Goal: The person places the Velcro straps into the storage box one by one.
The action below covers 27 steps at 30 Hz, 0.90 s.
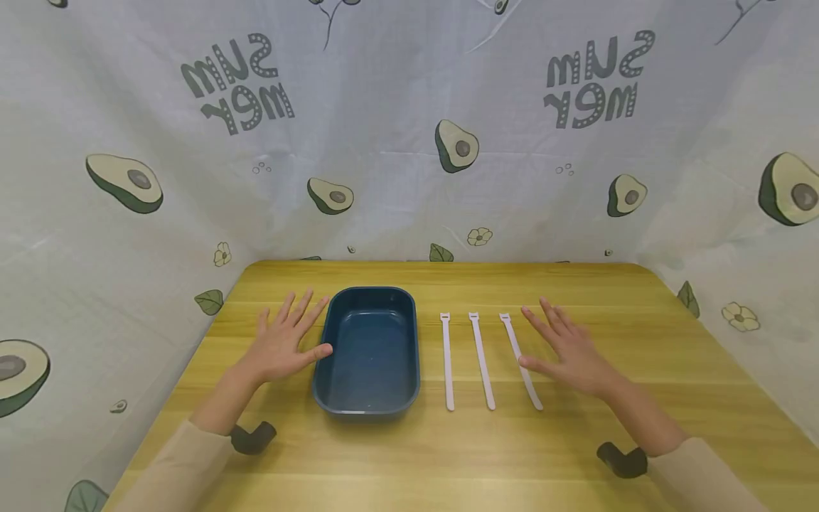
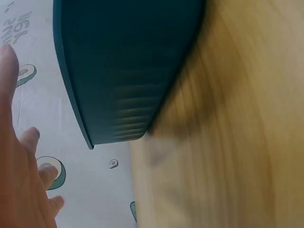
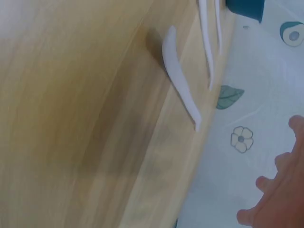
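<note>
A dark blue rectangular tub [image 1: 371,370] stands on the wooden table, left of the middle. My left hand [image 1: 281,345] is held with fingers spread by the tub's left side, and its thumb overlaps the rim in the head view. Three white cable straps with slotted heads lie in a row to the tub's right: a left strap [image 1: 447,363], a middle strap [image 1: 483,363] and a slanted right strap [image 1: 513,338]. Fingers spread, my right hand [image 1: 569,355] hovers beside the right strap, its thumb overlapping that strap in the head view. Both hands hold nothing.
The light wooden table [image 1: 397,469] reaches back to a pale hanging cloth [image 1: 384,92] printed with avocados and mirrored lettering. A dark bent piece sits at each wrist, a left one [image 1: 252,438] and a right one [image 1: 622,461].
</note>
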Motion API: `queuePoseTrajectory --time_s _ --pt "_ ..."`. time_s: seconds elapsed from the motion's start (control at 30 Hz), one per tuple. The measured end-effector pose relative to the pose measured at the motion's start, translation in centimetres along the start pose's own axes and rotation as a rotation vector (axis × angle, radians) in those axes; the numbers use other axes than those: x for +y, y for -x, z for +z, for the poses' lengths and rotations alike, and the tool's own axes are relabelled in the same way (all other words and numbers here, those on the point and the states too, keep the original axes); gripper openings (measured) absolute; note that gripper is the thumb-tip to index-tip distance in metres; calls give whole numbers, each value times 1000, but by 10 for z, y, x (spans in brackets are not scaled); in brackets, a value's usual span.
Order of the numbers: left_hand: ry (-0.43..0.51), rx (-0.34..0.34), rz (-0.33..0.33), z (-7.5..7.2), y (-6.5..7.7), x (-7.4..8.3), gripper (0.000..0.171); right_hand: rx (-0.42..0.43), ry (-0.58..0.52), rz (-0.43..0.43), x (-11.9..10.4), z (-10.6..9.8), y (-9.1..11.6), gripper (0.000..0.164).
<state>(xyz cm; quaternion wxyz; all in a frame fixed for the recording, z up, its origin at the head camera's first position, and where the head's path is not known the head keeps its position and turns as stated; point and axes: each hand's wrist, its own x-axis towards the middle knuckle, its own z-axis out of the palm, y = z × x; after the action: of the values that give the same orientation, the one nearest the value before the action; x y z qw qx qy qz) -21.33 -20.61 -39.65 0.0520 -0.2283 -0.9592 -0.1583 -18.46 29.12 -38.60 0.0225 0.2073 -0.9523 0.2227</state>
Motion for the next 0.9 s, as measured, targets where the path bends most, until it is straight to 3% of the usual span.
queuePoseTrajectory --time_s 0.13,0.3,0.57,0.9 --pt "252 -2 -26 6 -2 0 82 38 -111 4 0 5 -1 75" --pt "542 25 -107 12 -3 0 78 57 -247 63 1 9 -3 65" --pt "751 40 -180 18 -5 -4 67 75 -311 247 12 15 -5 61" --pt "907 18 -244 22 -10 -3 57 115 -336 318 20 23 -7 52"
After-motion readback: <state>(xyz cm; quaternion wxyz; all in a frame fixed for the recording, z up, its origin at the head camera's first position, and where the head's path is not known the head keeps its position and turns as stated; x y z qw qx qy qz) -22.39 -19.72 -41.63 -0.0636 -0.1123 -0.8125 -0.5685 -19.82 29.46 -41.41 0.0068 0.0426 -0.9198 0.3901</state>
